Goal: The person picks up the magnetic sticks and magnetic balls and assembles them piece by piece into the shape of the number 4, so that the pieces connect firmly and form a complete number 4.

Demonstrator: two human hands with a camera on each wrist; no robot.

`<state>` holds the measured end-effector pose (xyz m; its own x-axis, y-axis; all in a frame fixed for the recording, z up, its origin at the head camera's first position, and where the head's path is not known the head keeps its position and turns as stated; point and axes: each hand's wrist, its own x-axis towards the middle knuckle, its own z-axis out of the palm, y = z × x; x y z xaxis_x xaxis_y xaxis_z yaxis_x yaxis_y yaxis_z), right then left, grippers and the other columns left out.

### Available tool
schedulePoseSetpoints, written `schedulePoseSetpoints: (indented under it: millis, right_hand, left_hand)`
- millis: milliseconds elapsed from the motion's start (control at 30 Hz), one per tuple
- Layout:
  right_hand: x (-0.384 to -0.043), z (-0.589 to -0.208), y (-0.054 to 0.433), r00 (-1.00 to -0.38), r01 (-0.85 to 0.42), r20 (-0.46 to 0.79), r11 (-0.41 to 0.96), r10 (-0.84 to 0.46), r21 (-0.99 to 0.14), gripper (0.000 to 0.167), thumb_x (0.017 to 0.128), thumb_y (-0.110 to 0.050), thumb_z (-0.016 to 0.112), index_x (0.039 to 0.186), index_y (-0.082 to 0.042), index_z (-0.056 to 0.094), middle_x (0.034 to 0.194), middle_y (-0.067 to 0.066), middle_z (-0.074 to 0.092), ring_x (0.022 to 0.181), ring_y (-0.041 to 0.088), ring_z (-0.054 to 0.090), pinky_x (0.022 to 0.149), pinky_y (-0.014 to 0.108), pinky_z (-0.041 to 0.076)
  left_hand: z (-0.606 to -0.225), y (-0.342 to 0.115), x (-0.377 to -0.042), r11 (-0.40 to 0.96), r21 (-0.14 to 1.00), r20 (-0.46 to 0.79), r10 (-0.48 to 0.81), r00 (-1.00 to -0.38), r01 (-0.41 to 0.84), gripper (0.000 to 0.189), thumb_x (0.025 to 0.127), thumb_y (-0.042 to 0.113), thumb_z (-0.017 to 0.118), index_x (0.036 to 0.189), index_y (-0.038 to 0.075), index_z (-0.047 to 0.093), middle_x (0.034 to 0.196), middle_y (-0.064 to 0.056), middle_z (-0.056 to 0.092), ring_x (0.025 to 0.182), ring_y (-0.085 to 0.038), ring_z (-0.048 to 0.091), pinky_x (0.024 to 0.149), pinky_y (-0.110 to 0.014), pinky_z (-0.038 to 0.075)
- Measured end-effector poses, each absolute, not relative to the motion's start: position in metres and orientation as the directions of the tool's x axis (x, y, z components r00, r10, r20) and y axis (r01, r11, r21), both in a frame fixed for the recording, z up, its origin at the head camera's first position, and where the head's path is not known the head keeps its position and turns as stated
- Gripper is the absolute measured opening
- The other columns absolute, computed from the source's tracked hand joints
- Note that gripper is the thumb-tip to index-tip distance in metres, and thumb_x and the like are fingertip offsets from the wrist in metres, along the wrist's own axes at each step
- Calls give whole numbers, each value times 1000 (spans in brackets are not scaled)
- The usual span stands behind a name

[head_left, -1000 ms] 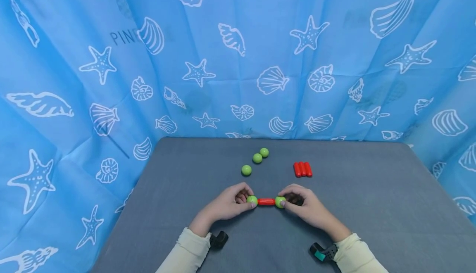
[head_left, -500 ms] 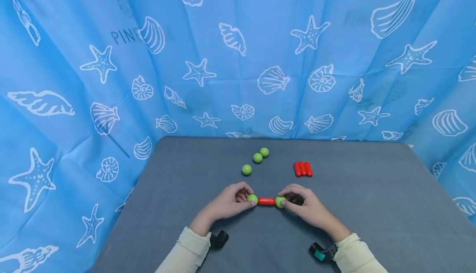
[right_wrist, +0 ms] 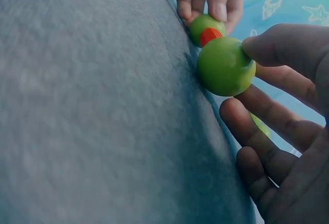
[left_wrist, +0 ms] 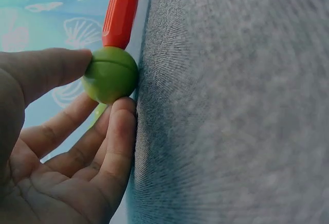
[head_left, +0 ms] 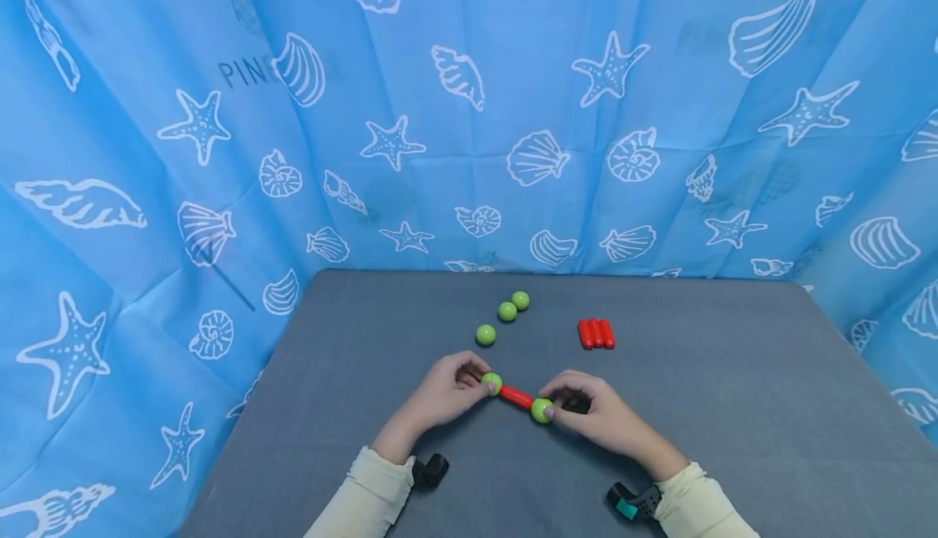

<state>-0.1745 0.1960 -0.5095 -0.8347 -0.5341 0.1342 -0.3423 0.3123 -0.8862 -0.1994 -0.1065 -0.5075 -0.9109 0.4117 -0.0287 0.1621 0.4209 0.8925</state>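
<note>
A red rod (head_left: 516,397) joins two green balls, one at each end. My left hand (head_left: 447,389) pinches the left green ball (left_wrist: 110,75) between thumb and fingers. At the other end, the right green ball (right_wrist: 226,67) is pinched by my right hand (head_left: 602,413). In the head view the joined piece lies slantwise, its left end farther from me than its right. The right wrist view shows only a short bit of the rod, since the near ball hides most of it.
Behind the hands lie three loose green balls, one apart (head_left: 486,334) and a pair (head_left: 507,312) close together. Several red rods (head_left: 597,334) lie side by side at the right. The grey table (head_left: 352,326) ends at a blue shell-print curtain (head_left: 469,180).
The joined piece has turned from level to slanted. My left hand has shifted away and slightly left with its ball, while my right has come nearer and slightly left.
</note>
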Motion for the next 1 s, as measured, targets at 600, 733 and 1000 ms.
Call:
schedulePoseSetpoints:
  millis: [600, 733, 1000]
  right_hand:
    - [-157, -508, 166, -783, -344, 93, 303, -615, -889, 18, 102, -22, 75, 118, -15, 75, 112, 3, 72, 93, 11, 69, 82, 27, 58]
    - [-154, -508, 162, -783, -335, 85, 303, -616, -892, 17, 101, -23, 75, 117, -15, 75, 112, 2, 72, 93, 11, 69, 81, 27, 58]
    - [-154, -508, 162, -782, -336, 94, 291, -616, -896, 16, 102, -22, 75, 116, -16, 75, 112, 2, 72, 93, 10, 69, 81, 27, 59]
  left_hand:
    - [-506, -102, -198, 459, 873, -16, 362, -932, 164, 20, 104, 31, 71, 116, 15, 73, 106, 1, 72, 91, -12, 65, 82, -29, 56]
    - [-505, -103, -196, 454, 876, -31, 387, -922, 161, 22, 103, 29, 72, 118, 14, 72, 107, -1, 71, 93, -12, 66, 83, -28, 57]
    - [-505, -102, -196, 442, 881, -44, 431, -901, 168, 29, 101, 27, 75, 125, 12, 69, 115, -3, 71, 97, -13, 67, 83, -24, 58]
